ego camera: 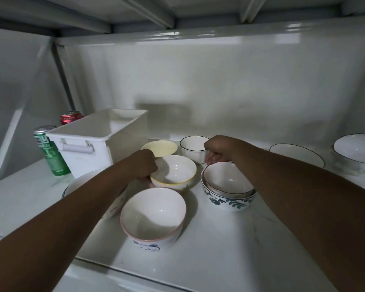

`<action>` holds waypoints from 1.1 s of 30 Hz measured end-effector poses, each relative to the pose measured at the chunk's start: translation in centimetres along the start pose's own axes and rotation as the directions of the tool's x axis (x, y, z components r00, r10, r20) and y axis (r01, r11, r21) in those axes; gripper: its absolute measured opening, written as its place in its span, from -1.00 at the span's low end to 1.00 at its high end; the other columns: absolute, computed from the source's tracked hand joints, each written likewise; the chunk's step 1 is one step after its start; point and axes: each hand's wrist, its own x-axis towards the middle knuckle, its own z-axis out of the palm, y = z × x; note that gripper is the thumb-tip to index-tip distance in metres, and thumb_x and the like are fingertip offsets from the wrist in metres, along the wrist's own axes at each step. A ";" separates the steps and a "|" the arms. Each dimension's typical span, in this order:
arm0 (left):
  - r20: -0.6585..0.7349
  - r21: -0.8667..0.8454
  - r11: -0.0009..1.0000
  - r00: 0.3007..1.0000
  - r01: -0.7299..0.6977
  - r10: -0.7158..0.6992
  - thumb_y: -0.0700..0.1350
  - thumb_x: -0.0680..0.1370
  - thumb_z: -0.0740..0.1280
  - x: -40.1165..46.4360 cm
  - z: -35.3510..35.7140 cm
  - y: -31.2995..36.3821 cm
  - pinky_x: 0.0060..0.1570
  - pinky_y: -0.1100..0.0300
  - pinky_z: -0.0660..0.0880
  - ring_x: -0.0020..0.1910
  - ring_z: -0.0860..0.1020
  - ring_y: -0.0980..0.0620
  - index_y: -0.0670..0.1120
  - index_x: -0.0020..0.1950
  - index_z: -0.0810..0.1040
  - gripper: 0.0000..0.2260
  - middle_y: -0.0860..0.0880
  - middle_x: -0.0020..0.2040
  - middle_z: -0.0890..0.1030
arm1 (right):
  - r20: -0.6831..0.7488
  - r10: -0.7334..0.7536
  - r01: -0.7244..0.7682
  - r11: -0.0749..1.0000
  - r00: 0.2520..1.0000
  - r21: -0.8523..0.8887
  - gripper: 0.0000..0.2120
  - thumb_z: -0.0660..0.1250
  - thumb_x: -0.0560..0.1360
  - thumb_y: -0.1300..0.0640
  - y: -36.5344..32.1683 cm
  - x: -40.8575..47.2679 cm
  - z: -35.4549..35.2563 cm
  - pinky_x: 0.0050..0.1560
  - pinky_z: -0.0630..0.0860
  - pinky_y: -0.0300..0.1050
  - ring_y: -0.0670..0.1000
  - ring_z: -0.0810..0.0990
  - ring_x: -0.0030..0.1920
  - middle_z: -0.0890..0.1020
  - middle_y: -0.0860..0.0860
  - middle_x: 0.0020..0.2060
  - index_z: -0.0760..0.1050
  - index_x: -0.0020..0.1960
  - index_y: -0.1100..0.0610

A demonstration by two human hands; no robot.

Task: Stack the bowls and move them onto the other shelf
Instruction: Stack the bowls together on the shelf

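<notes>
Your left hand grips the yellow-rimmed bowl at its left rim, near the middle of the shelf. Your right hand has curled fingers at the far rim of the floral stack — a smaller bowl nested in a blue-flowered one — and it touches the small black-rimmed cup bowl behind; which of the two it pinches, I cannot tell. The pink-rimmed bowl stands nearest the front edge. A cream bowl sits behind the yellow-rimmed one. Two wide black-rimmed bowls are toward the right end. A white bin, a green can and a red can occupy the back left corner.
</notes>
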 end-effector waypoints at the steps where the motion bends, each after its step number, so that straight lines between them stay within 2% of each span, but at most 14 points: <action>1: -0.002 -0.008 1.000 1.000 -0.011 0.011 -0.30 0.61 0.22 -0.2 -0.2 0.1 -0.34 0.21 0.63 -0.32 0.58 -0.01 -0.22 0.05 0.44 -0.96 -0.12 -0.20 0.54 | -0.007 0.008 -0.007 1.000 1.000 0.028 -0.65 0.04 0.65 0.19 0.0 0.0 -0.1 -0.26 0.41 -0.21 0.06 0.51 -0.34 0.59 0.20 -0.27 0.42 -0.21 0.33; 4: -0.031 -0.166 0.985 0.999 -0.038 0.033 -0.34 0.61 0.22 -0.4 -1.2 0.9 -0.30 0.17 0.65 -0.30 0.64 -0.06 -0.24 -0.02 0.48 -0.94 -0.17 -0.17 0.59 | -0.017 0.018 -0.019 1.000 1.000 -0.023 -0.73 0.07 0.61 0.24 0.0 -0.3 -0.8 -0.35 0.42 -0.22 0.03 0.51 -0.40 0.62 0.17 -0.40 0.43 -0.17 0.33; 7: -0.063 -0.311 0.947 0.996 -0.076 0.060 -0.36 0.59 0.23 -0.1 -2.4 2.3 -0.29 0.14 0.65 -0.27 0.66 -0.07 -0.19 -0.14 0.45 -0.85 -0.17 -0.17 0.60 | -0.011 0.007 -0.008 0.996 1.000 -0.094 -0.80 0.11 0.59 0.26 0.2 -1.3 -1.6 -0.46 0.38 -0.28 -0.04 0.50 -0.55 0.61 0.12 -0.56 0.43 -0.15 0.29; 9: -0.118 -0.336 0.935 0.990 -0.111 0.075 -0.36 0.59 0.24 0.5 -2.7 3.7 -0.28 0.13 0.66 -0.25 0.66 -0.08 -0.18 -0.18 0.44 -0.83 -0.17 -0.16 0.59 | -0.017 -0.007 0.005 0.993 1.000 -0.119 -0.80 0.11 0.58 0.28 0.1 -2.1 -1.9 -0.47 0.34 -0.30 -0.03 0.46 -0.59 0.59 0.15 -0.49 0.42 -0.17 0.28; 12: -0.192 -0.349 0.924 0.977 -0.157 0.094 -0.34 0.59 0.23 2.0 -2.1 6.0 -0.23 0.08 0.67 -0.15 0.67 -0.13 -0.16 -0.22 0.40 -0.80 -0.19 -0.15 0.58 | -0.126 -0.107 0.087 0.984 0.986 -0.154 -0.73 0.07 0.62 0.21 -0.3 -2.7 -2.8 -0.41 0.34 -0.20 0.07 0.45 -0.47 0.58 0.21 -0.32 0.40 -0.20 0.27; 14: -0.207 -0.370 0.911 0.972 -0.183 0.111 -0.34 0.60 0.22 3.0 -1.2 7.3 -0.24 0.08 0.67 -0.17 0.66 -0.12 -0.14 -0.24 0.38 -0.77 -0.16 -0.17 0.56 | -0.159 -0.171 0.177 0.984 0.972 0.021 -0.74 0.08 0.62 0.09 -0.6 -3.0 -3.7 -0.44 0.32 -0.24 0.05 0.45 -0.52 0.58 0.18 -0.37 0.42 -0.11 0.23; 16: -0.216 -0.411 0.890 0.970 -0.197 0.115 -0.34 0.59 0.22 4.2 -0.4 8.1 -0.25 0.10 0.67 -0.19 0.65 -0.10 -0.12 -0.25 0.36 -0.75 -0.13 -0.19 0.54 | -0.098 -0.164 0.185 0.945 0.982 0.271 -0.65 0.09 0.61 -0.06 -0.7 -3.4 -4.5 -0.47 0.30 -0.29 0.01 0.43 -0.59 0.59 0.16 -0.45 0.44 -0.07 0.21; 19: -0.223 -0.470 0.861 0.970 -0.195 0.098 -0.35 0.58 0.21 5.5 0.5 8.8 -0.31 0.11 0.66 -0.18 0.66 -0.09 -0.10 -0.26 0.34 -0.74 -0.13 -0.19 0.53 | -0.086 -0.170 0.190 0.898 0.982 0.397 -0.60 0.11 0.58 -0.11 -0.5 -3.2 -5.4 -0.49 0.27 -0.31 0.00 0.39 -0.62 0.56 0.13 -0.53 0.44 -0.14 0.21; 23: -0.214 -0.462 0.870 0.974 -0.173 0.080 -0.37 0.58 0.22 6.8 1.4 8.8 -0.43 0.14 0.62 -0.31 0.62 -0.04 -0.11 -0.27 0.32 -0.73 -0.12 -0.23 0.52 | -0.111 -0.167 0.200 0.868 0.980 0.455 -0.67 0.19 0.55 -0.07 0.2 -2.9 -5.9 -0.50 0.30 -0.32 0.00 0.40 -0.60 0.56 0.15 -0.48 0.45 -0.17 0.20; 25: -0.193 -0.448 0.883 0.979 -0.142 0.060 -0.35 0.58 0.23 7.2 1.9 8.4 -0.42 0.14 0.62 -0.32 0.62 -0.04 -0.13 -0.27 0.33 -0.74 -0.13 -0.23 0.53 | -0.130 -0.178 0.214 0.905 0.975 0.367 -0.74 0.27 0.53 0.03 0.5 -2.8 -5.4 -0.51 0.38 -0.33 -0.01 0.45 -0.58 0.57 0.13 -0.48 0.48 -0.20 0.21; 29: -0.213 -0.390 0.908 0.975 -0.150 0.069 -0.30 0.58 0.24 7.7 3.0 8.1 -0.38 0.19 0.61 -0.16 0.68 -0.14 -0.14 -0.31 0.33 -0.73 -0.18 -0.23 0.55 | -0.180 -0.177 0.223 0.932 0.968 0.284 -0.83 0.23 0.46 0.34 0.9 -2.1 -4.0 -0.55 0.42 -0.33 -0.04 0.41 -0.63 0.48 0.03 -0.67 0.41 -0.31 0.23; 31: -0.273 -0.283 0.946 0.959 -0.157 0.078 -0.24 0.54 0.28 7.7 3.0 8.1 -0.38 0.32 0.47 -0.07 0.66 -0.19 -0.13 -0.39 0.31 -0.69 -0.29 -0.17 0.62 | -0.204 -0.172 0.224 0.937 0.964 0.268 -0.84 0.21 0.44 0.37 1.2 -1.7 -3.7 -0.55 0.43 -0.32 -0.02 0.41 -0.60 0.46 0.02 -0.69 0.39 -0.30 0.23; 32: -0.308 -0.230 0.958 0.947 -0.172 0.096 -0.23 0.50 0.29 7.8 3.0 8.0 -0.38 0.34 0.44 -0.05 0.65 -0.20 -0.12 -0.41 0.31 -0.70 -0.31 -0.14 0.65 | -0.207 -0.174 0.225 0.941 0.963 0.252 -0.86 0.22 0.45 0.36 1.3 -1.5 -3.6 -0.55 0.44 -0.31 -0.01 0.42 -0.60 0.47 0.03 -0.68 0.41 -0.28 0.25; 33: -0.324 -0.189 0.966 0.940 -0.175 0.107 -0.24 0.48 0.29 7.8 2.9 7.9 -0.25 0.27 0.47 -0.03 0.65 -0.21 -0.12 -0.43 0.32 -0.71 -0.30 -0.11 0.67 | -0.212 -0.179 0.226 0.948 0.961 0.225 -0.88 0.23 0.45 0.35 1.4 -1.4 -3.4 -0.54 0.46 -0.31 -0.02 0.44 -0.59 0.50 0.04 -0.66 0.43 -0.26 0.26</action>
